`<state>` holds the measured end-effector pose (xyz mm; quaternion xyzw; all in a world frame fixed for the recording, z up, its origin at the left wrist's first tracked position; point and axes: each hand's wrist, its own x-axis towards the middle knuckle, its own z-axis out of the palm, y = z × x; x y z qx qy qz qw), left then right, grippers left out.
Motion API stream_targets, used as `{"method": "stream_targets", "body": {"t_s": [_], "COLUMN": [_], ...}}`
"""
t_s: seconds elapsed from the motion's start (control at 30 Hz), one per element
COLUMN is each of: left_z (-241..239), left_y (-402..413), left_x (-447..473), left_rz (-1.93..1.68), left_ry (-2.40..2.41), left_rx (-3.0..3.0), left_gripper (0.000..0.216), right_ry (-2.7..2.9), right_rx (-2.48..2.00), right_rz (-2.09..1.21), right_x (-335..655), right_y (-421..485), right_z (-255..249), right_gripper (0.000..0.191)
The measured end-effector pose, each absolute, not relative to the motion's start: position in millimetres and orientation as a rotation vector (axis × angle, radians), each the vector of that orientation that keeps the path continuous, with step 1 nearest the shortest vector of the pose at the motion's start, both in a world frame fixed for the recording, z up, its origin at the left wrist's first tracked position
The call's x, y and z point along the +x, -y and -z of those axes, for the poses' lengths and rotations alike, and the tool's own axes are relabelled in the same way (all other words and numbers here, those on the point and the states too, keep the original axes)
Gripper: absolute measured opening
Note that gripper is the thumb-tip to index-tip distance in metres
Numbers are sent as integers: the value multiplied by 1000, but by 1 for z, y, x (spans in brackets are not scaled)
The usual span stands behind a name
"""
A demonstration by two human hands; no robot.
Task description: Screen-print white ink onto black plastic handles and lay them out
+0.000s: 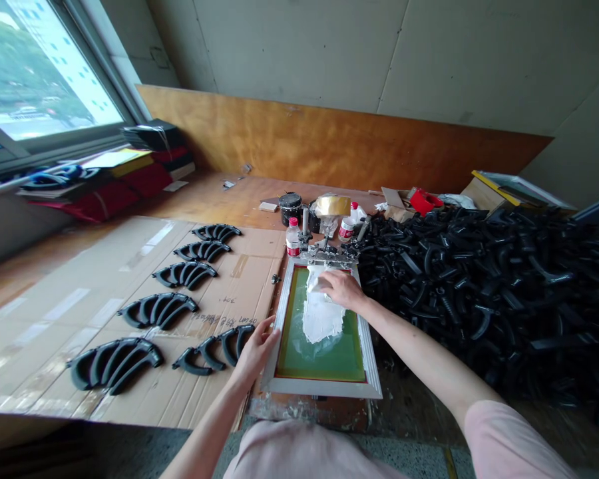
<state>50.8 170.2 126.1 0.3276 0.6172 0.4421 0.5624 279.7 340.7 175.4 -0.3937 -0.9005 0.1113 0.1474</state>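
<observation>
A metal-framed printing screen (pixel 324 386) with green mesh lies in front of me, smeared with white ink (pixel 322 319) down its middle. My right hand (pixel 342 289) is closed on a white-coated squeegee (pixel 315 282) at the far end of the mesh. My left hand (pixel 257 347) rests on the left rail of the frame, fingers curled over its edge. Just left of that hand lie curved black plastic parts (pixel 214 347) on flattened cardboard (pixel 130 279).
Rows of grouped black curved parts (pixel 157 309) lie on the cardboard. A big heap of the same parts (pixel 489 286) fills the right side. Bottles (pixel 293 237), a black can (pixel 290 207) and tape sit behind the screen. A window (pixel 34 73) and stacked items are at far left.
</observation>
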Motion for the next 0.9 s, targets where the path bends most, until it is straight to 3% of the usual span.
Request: {"method": "stream_targets", "body": {"t_s": [0.13,0.2,0.33,0.43,0.53,0.63,0.77,0.83,0.9], "left_z": [-168,-192,-237,-265,-279,-261,-201,-174,-154], "left_y": [-173,-180,-211,-243,-266,-264,-223,-198,-177], "left_x": [48,47,50,53,57,65,90,103,109], "left_rz": [-1052,-1099,-1382,-1521,-1553,-1628,-1147,-953,-984], "left_ry": [-1424,-1434,-1352,-1232,-1179,-1175,-1224,-1206,-1190], "left_rx": [784,821,920,988,1003,902,690,552,446], "left_gripper": [74,67,56,51,48,46,58,59,51], "right_ry": [2414,2299,1919,1898,2271,2530,2532,2523,2597], "right_rx": [-1427,-1474,-1698,-1846,-1578,-1447,-1513,-1393,-1148], "right_rz": [-284,-250,-229,-387,-569,-489,-327,-231,-217], "right_x": [272,289,345,362,346,322,294,275,258], "right_y": [-393,-410,-412,-385,-352,-333,-303,-274,-242], "right_z": [-208,-219,-209,-174,-137,-124,-142,-154,-162], "right_gripper": [60,56,29,23,32,43,20,18,20]}}
